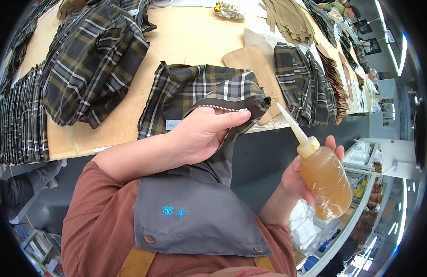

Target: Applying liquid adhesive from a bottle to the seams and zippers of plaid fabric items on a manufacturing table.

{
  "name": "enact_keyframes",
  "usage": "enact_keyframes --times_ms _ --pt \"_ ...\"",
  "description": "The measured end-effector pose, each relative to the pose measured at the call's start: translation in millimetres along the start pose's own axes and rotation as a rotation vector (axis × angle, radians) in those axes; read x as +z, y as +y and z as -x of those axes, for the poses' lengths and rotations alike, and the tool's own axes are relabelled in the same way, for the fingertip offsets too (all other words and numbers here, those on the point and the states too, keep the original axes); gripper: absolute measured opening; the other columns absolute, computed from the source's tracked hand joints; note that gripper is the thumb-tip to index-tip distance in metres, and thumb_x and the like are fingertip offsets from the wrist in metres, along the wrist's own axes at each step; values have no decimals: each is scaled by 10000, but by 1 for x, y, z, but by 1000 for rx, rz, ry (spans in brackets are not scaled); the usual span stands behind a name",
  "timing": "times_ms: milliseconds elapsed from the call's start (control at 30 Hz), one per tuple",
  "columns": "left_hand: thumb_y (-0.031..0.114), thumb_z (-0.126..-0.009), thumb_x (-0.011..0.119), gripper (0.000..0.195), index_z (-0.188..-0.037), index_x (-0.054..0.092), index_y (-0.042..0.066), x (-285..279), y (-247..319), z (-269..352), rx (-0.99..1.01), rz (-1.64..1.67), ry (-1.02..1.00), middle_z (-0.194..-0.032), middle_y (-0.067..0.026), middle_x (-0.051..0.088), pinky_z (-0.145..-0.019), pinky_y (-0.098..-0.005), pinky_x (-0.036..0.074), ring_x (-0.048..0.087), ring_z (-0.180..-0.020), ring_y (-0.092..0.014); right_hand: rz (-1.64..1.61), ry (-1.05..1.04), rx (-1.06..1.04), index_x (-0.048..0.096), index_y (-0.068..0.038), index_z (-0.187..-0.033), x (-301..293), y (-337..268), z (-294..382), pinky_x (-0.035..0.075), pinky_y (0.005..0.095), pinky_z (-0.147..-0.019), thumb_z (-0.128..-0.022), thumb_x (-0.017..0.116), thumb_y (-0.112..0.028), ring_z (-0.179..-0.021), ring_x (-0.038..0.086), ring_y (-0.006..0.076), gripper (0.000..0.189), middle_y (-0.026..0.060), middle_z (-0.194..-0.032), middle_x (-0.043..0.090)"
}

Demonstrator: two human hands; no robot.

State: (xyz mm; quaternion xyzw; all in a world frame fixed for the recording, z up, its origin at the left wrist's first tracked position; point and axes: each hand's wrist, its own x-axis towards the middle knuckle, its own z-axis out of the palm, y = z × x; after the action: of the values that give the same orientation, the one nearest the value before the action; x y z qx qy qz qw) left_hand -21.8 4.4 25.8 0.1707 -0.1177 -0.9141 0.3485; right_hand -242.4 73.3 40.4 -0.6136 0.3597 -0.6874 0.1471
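My left hand (213, 128) grips the zippered edge of a dark plaid fabric piece (199, 83), its thumb pressing on the metal zipper (220, 108) near the piece's right end. That piece lies partly on the worktable (185, 34) and hangs over its near edge. In my right hand (303, 173) is a squeeze bottle (326, 183) of amber liquid with a long pale nozzle (292, 124). The bottle is tilted, and the nozzle tip is just right of the fabric's rolled end, apparently apart from it. Brown card templates (250, 62) lie behind the fabric.
A large plaid bundle (95, 65) and a row of folded plaid pieces (23, 117) occupy the left. More plaid pieces (303, 83), khaki strips (286, 20) and a small patterned bag (230, 11) lie beyond. Shelving (360, 166) stands at the right; another person's legs (29, 187) show lower left.
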Motion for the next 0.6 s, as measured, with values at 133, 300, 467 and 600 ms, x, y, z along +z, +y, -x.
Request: enact_keyframes --times_ms 133,300,467,600 --pt "147 -856 591 247 -1036 575 -21 0 -2 -2 -4 -12 24 -992 -85 614 -793 -280 473 585 -893 -146 253 18 -162 237 62 -1313 0 2 5 498 253 -685 -644 558 -715 -945 568 235 1075 267 -1267 401" --pt "125 -850 588 242 -1064 575 13 -5 -3 -4 -29 -4 25 -1031 -60 617 -829 -274 450 576 -936 -129 397 -105 -285 373 61 -1244 1 -4 3 482 296 -724 -689 388 -786 -999 532 296 1014 247 -1152 475" --pt "124 -840 603 238 -1058 579 32 -5 -3 -5 -15 -11 32 -1025 -44 616 -826 -264 442 571 -934 -120 496 -347 -142 311 22 -1276 -6 -19 5 501 332 -781 -706 578 -647 -967 565 329 919 251 -1127 491" --pt "124 -838 608 240 -1059 580 37 -5 -3 -6 -33 -5 29 -1028 -41 614 -820 -260 441 570 -931 -116 546 -346 -176 302 29 -1276 -6 -23 7 496 331 -789 -709 563 -653 -981 553 325 925 239 -1139 476"
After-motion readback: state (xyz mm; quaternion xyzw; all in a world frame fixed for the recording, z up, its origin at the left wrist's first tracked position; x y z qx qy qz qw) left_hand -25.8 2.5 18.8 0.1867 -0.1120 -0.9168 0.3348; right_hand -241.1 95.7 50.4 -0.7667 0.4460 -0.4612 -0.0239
